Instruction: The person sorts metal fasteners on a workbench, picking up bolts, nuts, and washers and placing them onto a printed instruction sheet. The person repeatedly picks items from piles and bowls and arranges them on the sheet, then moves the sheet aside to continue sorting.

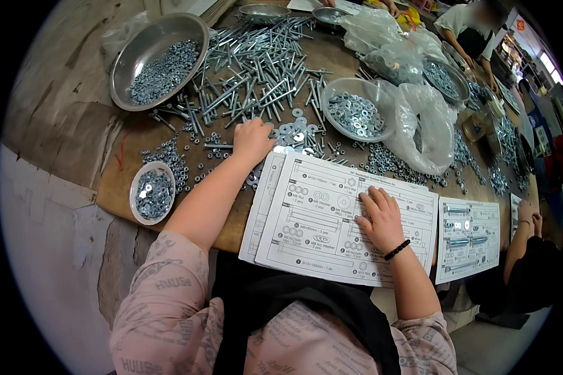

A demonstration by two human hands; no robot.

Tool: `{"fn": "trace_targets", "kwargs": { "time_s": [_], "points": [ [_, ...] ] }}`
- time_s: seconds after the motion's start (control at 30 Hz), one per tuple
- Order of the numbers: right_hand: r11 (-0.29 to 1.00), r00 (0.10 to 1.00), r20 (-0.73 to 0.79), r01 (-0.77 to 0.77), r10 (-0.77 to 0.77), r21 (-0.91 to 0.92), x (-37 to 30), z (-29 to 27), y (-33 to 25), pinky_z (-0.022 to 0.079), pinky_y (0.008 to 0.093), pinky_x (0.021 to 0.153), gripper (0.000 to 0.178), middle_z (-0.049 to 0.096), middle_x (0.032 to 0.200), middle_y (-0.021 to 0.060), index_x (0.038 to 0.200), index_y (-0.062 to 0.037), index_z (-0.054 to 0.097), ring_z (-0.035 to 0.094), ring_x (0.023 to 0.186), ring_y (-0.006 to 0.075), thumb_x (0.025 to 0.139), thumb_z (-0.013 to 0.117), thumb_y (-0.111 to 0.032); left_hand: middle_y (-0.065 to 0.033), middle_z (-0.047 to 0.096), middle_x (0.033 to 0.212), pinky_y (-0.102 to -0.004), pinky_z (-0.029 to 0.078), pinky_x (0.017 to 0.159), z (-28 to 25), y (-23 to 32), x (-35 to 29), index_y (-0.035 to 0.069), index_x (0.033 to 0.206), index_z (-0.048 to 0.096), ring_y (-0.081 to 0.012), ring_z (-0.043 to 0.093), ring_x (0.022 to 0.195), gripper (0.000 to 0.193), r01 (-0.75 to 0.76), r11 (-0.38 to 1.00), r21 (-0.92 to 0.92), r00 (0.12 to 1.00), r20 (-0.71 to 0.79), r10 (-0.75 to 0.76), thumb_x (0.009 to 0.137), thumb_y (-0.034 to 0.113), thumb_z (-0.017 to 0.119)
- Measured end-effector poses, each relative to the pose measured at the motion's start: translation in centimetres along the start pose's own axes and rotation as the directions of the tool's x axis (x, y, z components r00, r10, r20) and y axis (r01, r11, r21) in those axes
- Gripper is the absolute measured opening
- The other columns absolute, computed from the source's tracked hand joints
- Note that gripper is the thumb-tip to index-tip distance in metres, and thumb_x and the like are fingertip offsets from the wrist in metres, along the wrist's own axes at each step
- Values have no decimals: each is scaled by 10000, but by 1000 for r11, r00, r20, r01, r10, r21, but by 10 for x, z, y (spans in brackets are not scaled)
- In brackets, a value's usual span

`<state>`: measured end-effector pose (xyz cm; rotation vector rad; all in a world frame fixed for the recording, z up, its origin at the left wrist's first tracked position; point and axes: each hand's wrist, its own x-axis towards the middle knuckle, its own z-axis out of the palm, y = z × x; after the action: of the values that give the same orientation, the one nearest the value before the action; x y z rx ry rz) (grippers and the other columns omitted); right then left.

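My left hand [253, 140] reaches to the near edge of a heap of long bolts [256, 69], its fingers curled down. What the fingertips grip is hidden. Large flat washers [292, 132] lie just right of it, and a single bolt [219, 146] points toward its left side. My right hand [381, 220], with a dark bead bracelet at the wrist, lies with fingers spread on a stack of printed sheets [306, 240] showing outline drawings of bolts, nuts and washers. The stack lies along the table's near edge.
A steel bowl of nuts [122, 81] stands far left, a white bowl of washers [135, 209] near left. A clear plastic bowl [329, 100] holds washers, beside plastic bags [431, 153]. Loose nuts [169, 156] are scattered around. Co-workers' arms [518, 240] show at right, near another sheet [469, 259].
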<state>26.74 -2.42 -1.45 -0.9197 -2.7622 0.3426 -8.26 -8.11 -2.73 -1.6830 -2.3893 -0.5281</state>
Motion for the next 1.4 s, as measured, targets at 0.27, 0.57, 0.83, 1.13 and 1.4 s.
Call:
{"fn": "trace_targets", "kwargs": {
  "time_s": [0.27,0.57,0.83,1.13,1.4],
  "points": [
    [1000,999,24,-30,30,1,-3,2,0,236,481,1046,531,411,1339,107,1242,-136,496,334,1268,298,754,638,-287,-19,556,708,-381,384,709,13,-8,17,104,714,661,-215,563,750,102,-142,968,206,987,-44,154,720,199,623],
    [999,999,-9,-40,40,6,-4,4,0,234,472,1051,528,420,1334,98,1239,-140,496,341,1265,291,759,630,-314,-31,570,690,-386,418,619,-14,99,-15,107,792,671,-217,564,666,91,-484,833,-270,875,-177,451,729,153,623],
    [999,999,-22,-40,40,3,-4,4,-1,236,473,1052,527,413,1342,92,1248,-146,490,335,1271,283,769,615,-326,7,557,752,-341,372,758,-1,131,-56,140,918,640,-185,551,749,274,-586,724,-365,776,4,631,674,250,702],
    [1000,999,-35,-29,29,-6,-6,6,1,236,479,1049,525,411,1342,96,1248,-138,490,338,1269,286,776,609,-334,-24,550,869,-376,347,828,-13,140,-56,133,1033,625,-209,533,872,384,-375,826,-420,862,171,478,684,268,710],
    [999,999,-4,-36,36,0,-4,4,-1,235,474,1049,523,408,1344,104,1245,-133,494,332,1275,293,775,615,-328,-29,551,881,-369,347,829,-8,136,-60,128,1067,615,-206,526,890,413,-349,819,-456,883,134,450,689,270,704]
  ]
}}
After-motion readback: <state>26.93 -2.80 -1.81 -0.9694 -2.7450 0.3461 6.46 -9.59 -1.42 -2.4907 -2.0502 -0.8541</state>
